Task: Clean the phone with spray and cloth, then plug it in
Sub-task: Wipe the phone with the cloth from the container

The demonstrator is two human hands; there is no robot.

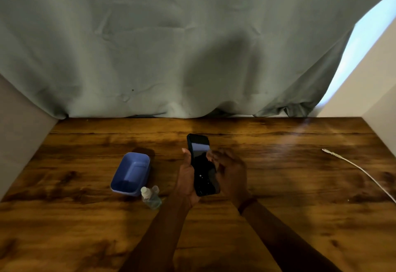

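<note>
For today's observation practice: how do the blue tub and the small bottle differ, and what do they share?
The tub is blue and opaque; the bottle is clear with a white top. The tub is wide and open-topped; the bottle is slim. The tub is the larger of the two. Both stand on the table, close together and untouched.

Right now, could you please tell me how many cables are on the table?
1: the thin white charging cable lies on the right of the brown wooden table, running out of view; none other shows.
</note>
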